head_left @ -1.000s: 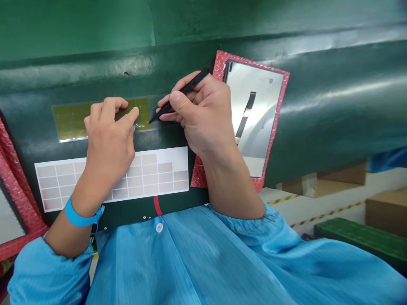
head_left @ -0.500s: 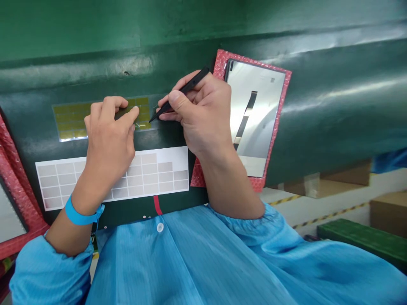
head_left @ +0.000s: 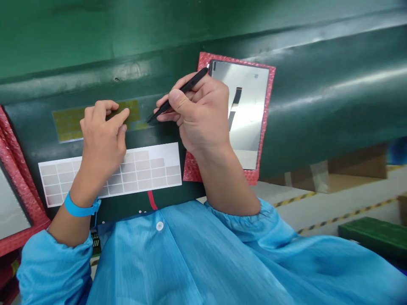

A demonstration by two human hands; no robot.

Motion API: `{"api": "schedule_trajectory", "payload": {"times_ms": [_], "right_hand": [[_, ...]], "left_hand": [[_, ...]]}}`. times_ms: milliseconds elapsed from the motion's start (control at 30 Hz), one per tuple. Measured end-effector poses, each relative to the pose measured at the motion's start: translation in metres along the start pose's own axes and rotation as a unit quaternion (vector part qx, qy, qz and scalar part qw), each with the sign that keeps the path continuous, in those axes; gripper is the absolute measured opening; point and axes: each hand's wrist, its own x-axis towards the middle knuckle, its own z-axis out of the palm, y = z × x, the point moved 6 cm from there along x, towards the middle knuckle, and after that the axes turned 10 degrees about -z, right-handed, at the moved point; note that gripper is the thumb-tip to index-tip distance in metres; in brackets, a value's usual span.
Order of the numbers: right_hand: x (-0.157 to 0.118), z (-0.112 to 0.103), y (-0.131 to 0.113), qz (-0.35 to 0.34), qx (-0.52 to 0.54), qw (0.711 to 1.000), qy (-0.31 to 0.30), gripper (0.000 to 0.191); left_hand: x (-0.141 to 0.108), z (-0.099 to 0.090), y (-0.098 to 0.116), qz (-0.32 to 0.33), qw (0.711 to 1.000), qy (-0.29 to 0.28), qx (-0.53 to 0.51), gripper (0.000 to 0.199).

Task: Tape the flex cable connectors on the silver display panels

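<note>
My right hand (head_left: 200, 112) is closed around black tweezers (head_left: 190, 84), their tips pointing down and left. At the tips is a small yellow piece (head_left: 140, 126), by the right end of a clear sheet of yellow film labels (head_left: 68, 123). My left hand (head_left: 104, 131) rests on that sheet with its fingers apart. Below lies a white sheet of grey rectangular labels (head_left: 144, 173), partly under my left wrist. To the right a display panel (head_left: 248, 110) with a black flex strip (head_left: 235, 97) sits on red bubble wrap (head_left: 267, 114), partly behind my right hand.
Another panel (head_left: 11, 207) in red bubble wrap (head_left: 23, 178) is at the left edge. A red strip (head_left: 152, 200) lies near the green table's front edge. Cardboard boxes (head_left: 356, 163) and a green block (head_left: 372, 237) stand beyond the table at right.
The small yellow piece now sits apart from the other labels at the tweezer tips. My left hand has shifted slightly left. The camera view has moved a little.
</note>
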Motion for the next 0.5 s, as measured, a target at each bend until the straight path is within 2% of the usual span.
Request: {"api": "schedule_trajectory", "payload": {"times_ms": [133,267,333,400,500], "right_hand": [[-0.010,-0.033,-0.023,-0.012,-0.003,0.999,0.037,0.043],[-0.028,-0.093,-0.044,-0.013,-0.013,0.995,0.100,0.042],[-0.041,-0.125,-0.050,-0.009,-0.016,0.990,0.136,0.042],[-0.052,-0.148,-0.049,0.001,-0.022,0.987,0.161,0.043],[-0.064,-0.166,-0.043,0.023,-0.030,0.985,0.170,0.045]], "left_hand": [[0.005,-0.003,-0.008,0.024,0.999,0.026,-0.003,0.035],[0.004,-0.021,0.001,0.051,0.997,0.048,-0.018,0.035],[-0.005,-0.030,0.020,0.050,0.997,0.060,-0.019,0.037],[-0.020,-0.033,0.051,0.063,0.996,0.062,-0.017,0.033],[-0.046,-0.017,0.110,0.119,0.991,0.038,-0.053,0.030]]}}
